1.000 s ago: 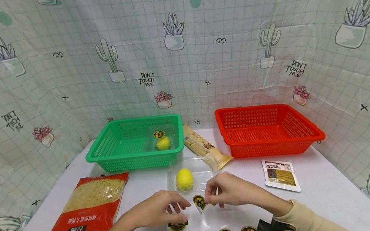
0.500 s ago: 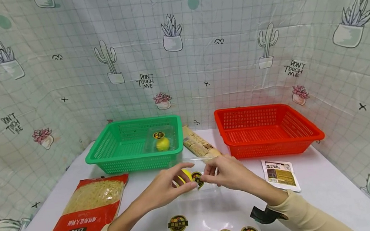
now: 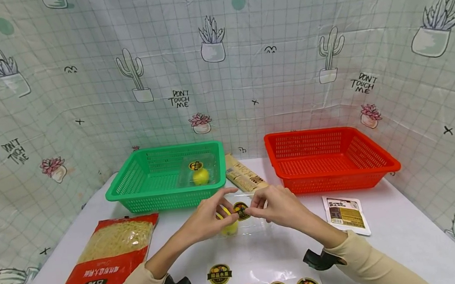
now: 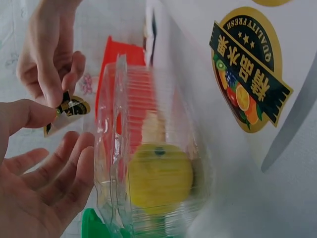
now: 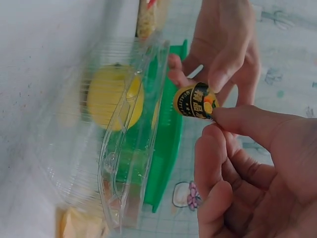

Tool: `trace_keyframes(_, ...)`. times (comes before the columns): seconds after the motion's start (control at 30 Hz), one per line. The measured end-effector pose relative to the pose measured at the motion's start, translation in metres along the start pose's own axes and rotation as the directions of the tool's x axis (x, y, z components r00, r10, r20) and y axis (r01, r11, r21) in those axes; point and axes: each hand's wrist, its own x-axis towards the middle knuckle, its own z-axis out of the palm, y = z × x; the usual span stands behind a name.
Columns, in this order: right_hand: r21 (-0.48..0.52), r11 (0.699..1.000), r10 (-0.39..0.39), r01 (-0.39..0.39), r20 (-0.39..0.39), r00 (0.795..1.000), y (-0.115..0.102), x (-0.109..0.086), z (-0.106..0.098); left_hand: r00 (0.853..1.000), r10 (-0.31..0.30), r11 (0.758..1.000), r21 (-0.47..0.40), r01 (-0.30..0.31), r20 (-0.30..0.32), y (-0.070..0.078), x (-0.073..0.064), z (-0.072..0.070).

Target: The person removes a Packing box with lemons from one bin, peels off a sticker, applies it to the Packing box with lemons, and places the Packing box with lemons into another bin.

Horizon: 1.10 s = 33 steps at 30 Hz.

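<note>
My right hand (image 3: 280, 205) pinches a round black-and-gold fruit sticker (image 3: 241, 210) between thumb and forefinger. The sticker (image 5: 195, 101) curls slightly in the right wrist view. My left hand (image 3: 212, 216) has its thumb at the sticker's other edge, while its fingers stand spread apart from it in the left wrist view. Both hands hover above a clear plastic box (image 3: 256, 227), which lies on the table with a lemon (image 4: 161, 178) inside. Part of the box is hidden behind the hands. Nearer me lies a sheet of stickers (image 3: 259, 253), with several labels on it.
A green basket (image 3: 167, 199) at back left holds another clear box with a lemon and a sticker. At back right stands a red basket (image 3: 334, 183). A red noodle bag (image 3: 107, 263), a tan packet (image 3: 244, 174) and a white sachet (image 3: 346, 215) lie around.
Both hands have moved forward from the sticker sheet to over the plastic box, carrying the sticker. The left hand has come closer, its thumb now at the sticker's edge.
</note>
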Motion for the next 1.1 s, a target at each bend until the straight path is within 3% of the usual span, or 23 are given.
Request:
trace_keyframes(0.2, 0.015, 1.000, -0.003, 0.003, -0.020, 1.000, 0.003, 0.003, -0.001, 0.999, 0.017, 0.998, -0.054, -0.019, -0.029, -0.004, 0.009, 0.000)
trace_keyframes(0.4, -0.088, 0.995, -0.061, 0.046, -0.168, 0.984, 0.007, 0.005, 0.002, 0.999, 0.005, 0.997, -0.083, -0.009, -0.038, -0.005, 0.014, 0.000)
trace_keyframes(0.5, -0.090, 0.993, -0.098, 0.081, -0.212, 0.972, 0.011, 0.006, 0.004, 1.000, -0.009, 0.996, -0.089, 0.007, -0.024, -0.007, 0.015, 0.000)
trace_keyframes(0.8, 0.027, 0.978, -0.198, 0.206, -0.166, 0.966, 0.019, 0.010, 0.008, 1.000, -0.009, 0.988, -0.157, 0.008, -0.005, -0.014, 0.015, -0.001)
trace_keyframes(0.97, 0.092, 0.974, -0.193, 0.209, -0.161, 0.968, 0.020, 0.015, 0.010, 0.995, -0.007, 0.985, -0.170, -0.009, -0.098, -0.018, 0.015, -0.001)
trace_keyframes(1.1, 0.142, 0.974, -0.148, 0.174, -0.175, 0.973, 0.019, 0.019, 0.010, 0.976, -0.012, 0.988, -0.153, -0.022, -0.217, -0.021, 0.015, 0.000)
